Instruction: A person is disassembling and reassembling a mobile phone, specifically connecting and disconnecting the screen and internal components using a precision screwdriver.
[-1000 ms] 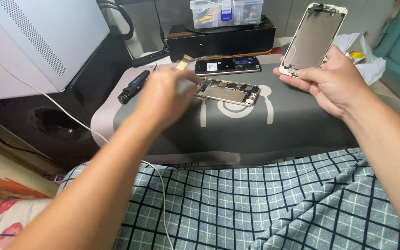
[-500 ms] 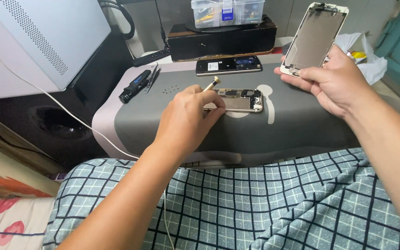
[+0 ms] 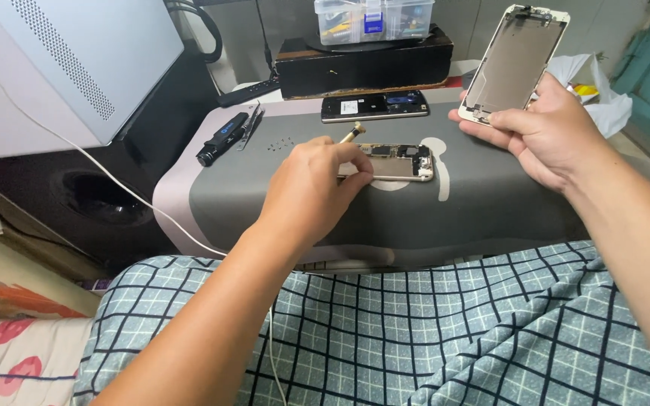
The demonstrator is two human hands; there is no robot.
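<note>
My left hand rests on the grey work mat, fingers closed round a thin gold-tipped tool whose end sticks up above my fingers. Its fingertips touch the left end of an opened phone body lying flat on the mat, its inner parts showing. My right hand holds a detached white-framed phone screen panel upright in the air at the upper right, its back side toward me.
A second dark phone lies behind the opened one. A black screwdriver handle, tweezers and several tiny screws sit at the mat's left. Behind stand a black box bearing a clear parts case, and a grey machine at left. Checked cloth covers my lap.
My left hand has drawn back toward me from the far side of the mat and settled at the opened phone's left end, tool still in it. The right hand has kept the panel raised.
</note>
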